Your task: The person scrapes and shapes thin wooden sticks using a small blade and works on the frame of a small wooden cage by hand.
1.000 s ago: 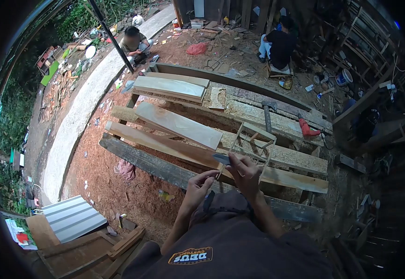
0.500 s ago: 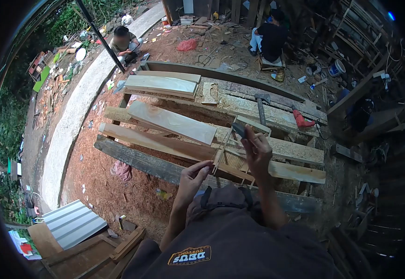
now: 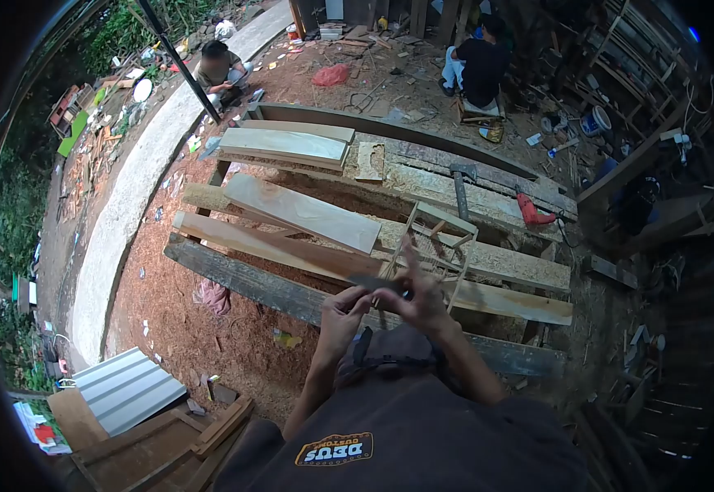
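A small frame of thin wooden strips [image 3: 443, 220] lies tilted over the planks in front of me. My left hand [image 3: 342, 318] is closed at its near left corner, thumb and fingers pinched at a thin strip. My right hand [image 3: 424, 307] has come close beside it, gripping a dark, flat, narrow piece [image 3: 371, 283] that points left over the left fingertips. Motion smears this piece and some right fingers, so its exact kind is unclear. Behind the frame, a hammer-like tool with a dark head [image 3: 462, 172] rests on the bench.
Long planks [image 3: 299, 211] lie across the slatted workbench [image 3: 242, 279]. A red power drill [image 3: 531, 209] sits at its right. Two people, one squatting [image 3: 221, 78] and one seated [image 3: 480, 70], are beyond it. Corrugated sheet [image 3: 131, 394] lies at lower left; wood shavings cover the ground.
My right hand has come down and left with the dark piece, from above the frame to beside my left hand. The left hand has stayed nearly in place.
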Motion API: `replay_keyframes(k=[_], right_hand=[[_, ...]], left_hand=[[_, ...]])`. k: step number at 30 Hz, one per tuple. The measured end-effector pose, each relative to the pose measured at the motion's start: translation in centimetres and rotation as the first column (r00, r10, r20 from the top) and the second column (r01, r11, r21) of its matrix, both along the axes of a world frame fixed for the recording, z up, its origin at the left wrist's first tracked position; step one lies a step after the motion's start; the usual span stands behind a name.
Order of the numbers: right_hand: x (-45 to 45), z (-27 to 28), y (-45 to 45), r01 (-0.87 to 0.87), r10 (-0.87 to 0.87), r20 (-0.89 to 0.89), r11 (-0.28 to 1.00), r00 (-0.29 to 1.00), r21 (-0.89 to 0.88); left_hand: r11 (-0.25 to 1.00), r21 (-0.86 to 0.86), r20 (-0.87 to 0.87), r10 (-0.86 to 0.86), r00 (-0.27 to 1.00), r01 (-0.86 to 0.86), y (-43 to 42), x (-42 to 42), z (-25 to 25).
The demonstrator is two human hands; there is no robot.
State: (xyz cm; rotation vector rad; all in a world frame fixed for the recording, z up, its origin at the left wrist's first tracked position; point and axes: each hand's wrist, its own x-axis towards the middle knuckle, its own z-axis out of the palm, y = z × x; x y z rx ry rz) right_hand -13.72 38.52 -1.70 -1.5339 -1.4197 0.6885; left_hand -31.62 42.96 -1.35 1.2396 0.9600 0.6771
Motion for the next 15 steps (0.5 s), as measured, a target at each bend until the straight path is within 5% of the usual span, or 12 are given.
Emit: replay_keyframes(k=[2,6,9,13,15], right_hand=[[-0.3,0.4,-0.3,-0.064,0.066,0.046,0.997,0.997,-0.051],[1.2,-2.4,0.9,0.133,-0.133,-0.029,0.991,0.991,0.003],[3.0,-2.1,1.4,0.263,-0.264,-0.29,0.964,0.92,-0.044],[0.6,-0.2,-0.4,-0.036,0.037,-0.113,0.999,0.993,0.013],[-1.1,-0.2,-0.6,-0.149,0.126,-0.245,0.986,0.961,-0.08]], left_hand=[[0.998,0.016,-0.046,-0.057,0.997,0.058,0.4,-0.4,-0.5],[1.0,-0.015,0.083,-0.022,0.996,0.023,0.1,-0.1,0.6],[0.995,-0.1,0.151,0.028,0.988,-0.013,-0.4,-0.7,0.4],[0.973,-0.23,0.174,0.073,0.982,-0.031,-1.1,-1.9,0.2],[0.954,-0.298,0.159,0.041,0.986,0.009,-1.3,-2.8,-0.1]])
